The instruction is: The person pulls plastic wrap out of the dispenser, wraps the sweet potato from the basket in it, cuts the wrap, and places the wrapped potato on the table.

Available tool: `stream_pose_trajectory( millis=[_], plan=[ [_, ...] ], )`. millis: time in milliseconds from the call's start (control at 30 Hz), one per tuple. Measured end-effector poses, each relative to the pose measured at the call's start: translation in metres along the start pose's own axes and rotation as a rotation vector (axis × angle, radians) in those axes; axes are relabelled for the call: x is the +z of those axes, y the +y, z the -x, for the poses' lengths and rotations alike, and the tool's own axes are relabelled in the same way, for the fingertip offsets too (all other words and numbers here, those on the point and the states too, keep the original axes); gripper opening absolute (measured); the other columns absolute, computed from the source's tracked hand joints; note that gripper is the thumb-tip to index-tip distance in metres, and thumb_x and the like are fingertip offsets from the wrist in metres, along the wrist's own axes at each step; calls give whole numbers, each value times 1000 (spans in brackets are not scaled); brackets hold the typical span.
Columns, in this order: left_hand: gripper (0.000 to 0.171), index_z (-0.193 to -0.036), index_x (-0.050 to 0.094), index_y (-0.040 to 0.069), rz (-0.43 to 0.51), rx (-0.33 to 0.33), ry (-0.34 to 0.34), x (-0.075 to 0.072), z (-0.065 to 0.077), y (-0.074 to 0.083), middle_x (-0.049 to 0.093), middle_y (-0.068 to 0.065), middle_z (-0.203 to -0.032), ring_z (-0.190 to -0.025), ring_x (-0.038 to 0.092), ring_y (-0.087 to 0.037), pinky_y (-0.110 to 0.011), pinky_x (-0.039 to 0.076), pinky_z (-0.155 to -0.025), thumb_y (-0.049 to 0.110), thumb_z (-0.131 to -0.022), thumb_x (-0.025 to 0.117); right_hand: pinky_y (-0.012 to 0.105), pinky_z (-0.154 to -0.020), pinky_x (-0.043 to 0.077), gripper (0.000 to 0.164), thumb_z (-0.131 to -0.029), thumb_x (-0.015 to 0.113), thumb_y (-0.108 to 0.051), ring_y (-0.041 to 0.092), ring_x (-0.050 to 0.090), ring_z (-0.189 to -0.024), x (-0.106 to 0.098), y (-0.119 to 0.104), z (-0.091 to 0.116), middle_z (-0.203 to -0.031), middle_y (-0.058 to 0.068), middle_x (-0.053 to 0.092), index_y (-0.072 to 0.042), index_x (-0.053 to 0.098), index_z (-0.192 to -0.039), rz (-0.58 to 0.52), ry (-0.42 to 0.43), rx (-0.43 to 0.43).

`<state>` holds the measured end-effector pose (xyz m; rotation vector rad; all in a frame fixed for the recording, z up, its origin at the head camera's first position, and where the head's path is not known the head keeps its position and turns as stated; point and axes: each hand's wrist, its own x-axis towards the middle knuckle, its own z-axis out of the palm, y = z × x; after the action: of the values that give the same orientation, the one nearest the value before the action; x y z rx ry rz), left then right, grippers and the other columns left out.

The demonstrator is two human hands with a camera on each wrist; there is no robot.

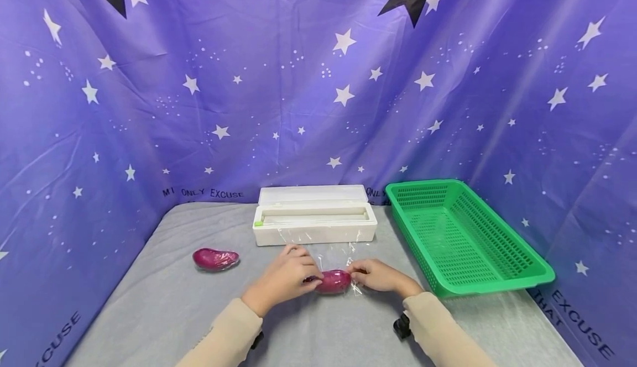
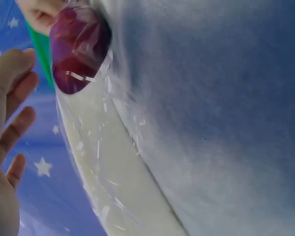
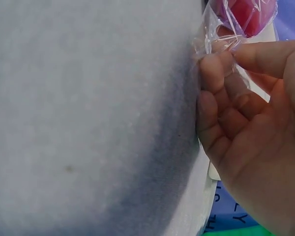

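Observation:
A reddish-purple oblong vegetable (image 1: pixel 333 282), which looks like a sweet potato, is covered in clear cling film (image 2: pixel 96 128). My right hand (image 1: pixel 376 274) is at its right end and pinches gathered film between thumb and fingers, as the right wrist view shows. My left hand (image 1: pixel 293 274) is beside the left end. In the left wrist view its fingers (image 2: pixel 17 130) are loosely bent, a little apart from the vegetable and film. Loose film stretches away from the vegetable toward the white box. A second similar vegetable (image 1: pixel 215 259), shiny with film, lies to the left.
Behind the hands stands a white cling film box (image 1: pixel 316 235) with its lid raised, a roll inside and a green slider at its left. To the right is a green perforated basket (image 1: pixel 497 288). Grey cloth covers the table (image 1: pixel 164 312); a purple starred curtain (image 1: pixel 278 90) surrounds it.

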<state>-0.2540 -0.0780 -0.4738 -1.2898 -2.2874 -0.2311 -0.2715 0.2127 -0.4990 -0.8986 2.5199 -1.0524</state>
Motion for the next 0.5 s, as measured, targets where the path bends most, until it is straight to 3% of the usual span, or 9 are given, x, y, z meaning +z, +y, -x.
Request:
stream_pose_trajectory(
  millis=[133,400,500],
  plan=[
    [18,-96,78,26,-59,9,-76,4,-1,7,70,13,-89,-86,60,-9,-31,47,-83,40,-86,79,28,-66,47,18,-102,54,-10,5,50,-66,0,-2,-1,-73,-7,57,-12,71,-107,-8,-5,15],
    [47,-110,72,22,38,-60,-124,13,6,4,66,9,-101,-91,63,-9,-27,53,-84,44,-73,89,26,-63,46,20,-102,53,-9,5,50,-64,1,-2,-3,-74,-2,60,-13,72,-107,-28,-13,40],
    [50,-113,70,20,121,-84,-128,15,9,1,65,8,-104,-93,63,-8,-26,53,-86,36,-71,92,24,-60,46,22,-100,53,-6,5,50,-62,1,-2,-3,-76,0,62,-12,73,-108,-46,-20,45]
  ],
)
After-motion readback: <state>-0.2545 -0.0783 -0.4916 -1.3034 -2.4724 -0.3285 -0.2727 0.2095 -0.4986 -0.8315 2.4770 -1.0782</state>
